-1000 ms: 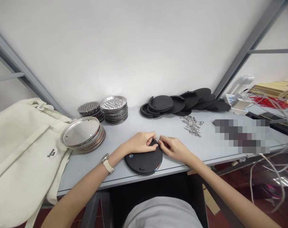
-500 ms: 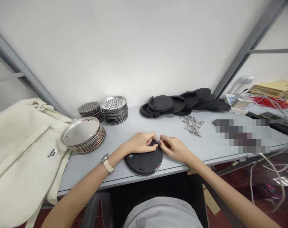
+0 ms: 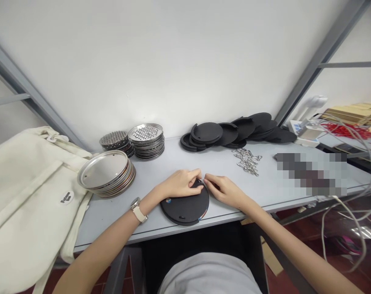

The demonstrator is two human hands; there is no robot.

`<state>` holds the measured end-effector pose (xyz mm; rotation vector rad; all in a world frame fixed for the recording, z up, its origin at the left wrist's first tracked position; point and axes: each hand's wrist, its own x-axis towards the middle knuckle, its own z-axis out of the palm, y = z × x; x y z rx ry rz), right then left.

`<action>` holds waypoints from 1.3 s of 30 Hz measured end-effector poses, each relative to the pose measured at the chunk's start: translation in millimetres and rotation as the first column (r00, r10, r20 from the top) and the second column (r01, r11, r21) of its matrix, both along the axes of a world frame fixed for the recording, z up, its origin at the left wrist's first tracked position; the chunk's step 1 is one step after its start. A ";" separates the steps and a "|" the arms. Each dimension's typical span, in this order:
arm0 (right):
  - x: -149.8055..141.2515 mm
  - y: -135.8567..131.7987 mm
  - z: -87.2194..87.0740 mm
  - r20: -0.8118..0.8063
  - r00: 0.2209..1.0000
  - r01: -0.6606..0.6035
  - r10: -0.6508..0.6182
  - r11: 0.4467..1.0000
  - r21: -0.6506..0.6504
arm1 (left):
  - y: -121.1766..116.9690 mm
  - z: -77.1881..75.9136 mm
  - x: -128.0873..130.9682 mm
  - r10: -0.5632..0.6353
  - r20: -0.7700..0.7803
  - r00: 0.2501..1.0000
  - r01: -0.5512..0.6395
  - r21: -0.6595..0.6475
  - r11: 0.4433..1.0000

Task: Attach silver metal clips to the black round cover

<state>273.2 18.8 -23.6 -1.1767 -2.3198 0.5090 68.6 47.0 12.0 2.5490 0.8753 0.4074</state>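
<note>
A round black disc (image 3: 187, 210) lies at the table's front edge, with a small coloured mark at its left and a coloured strip showing along its lower right rim. My left hand (image 3: 183, 182) rests over its upper part, thumb and index finger curled at the far right rim. Between the fingertips a small metal clip (image 3: 200, 181) glints, partly hidden. My right hand (image 3: 222, 188) pinches at that clip from the right, its fingertips close to those of the left. A pile of loose metal clips (image 3: 248, 161) lies beyond my right hand.
Plain metal discs (image 3: 105, 169) are stacked at left, behind them stacks of metal grater discs (image 3: 146, 134). Overlapping black discs (image 3: 206, 132) line the wall. A cream bag (image 3: 29, 196) covers the left end. Cables (image 3: 361, 228) hang at right, near a blurred-out dark object (image 3: 310, 173).
My right fingertips have shifted very slightly at the clip, and a bit more of its metal loop shows. My left hand and the disc stay in place.
</note>
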 end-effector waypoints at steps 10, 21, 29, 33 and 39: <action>-0.2 1.2 -1.1 -0.004 1.000 -0.020 0.020 1.000 0.009 | -0.3 -0.1 -0.5 -0.013 -0.008 1.000 0.014 0.022 1.000; -1.1 -0.6 -0.5 -0.027 1.000 0.013 -0.013 1.000 0.009 | -0.1 0.1 -0.3 -0.016 0.007 1.000 0.015 0.007 1.000; 0.7 -0.9 -0.8 -0.065 0.997 0.035 -0.037 0.999 -0.022 | -0.2 0.9 0.1 -0.003 -0.019 1.000 0.003 -0.011 1.000; 2.0 -0.6 0.0 -0.084 0.996 0.031 -0.034 0.999 -0.034 | -0.6 1.2 0.7 -0.004 -0.020 1.000 0.004 -0.001 1.000; 1.4 -0.6 2.5 -0.052 0.998 -0.046 0.045 0.999 -0.013 | -1.0 1.9 1.3 0.003 -0.025 1.000 -0.003 -0.007 1.000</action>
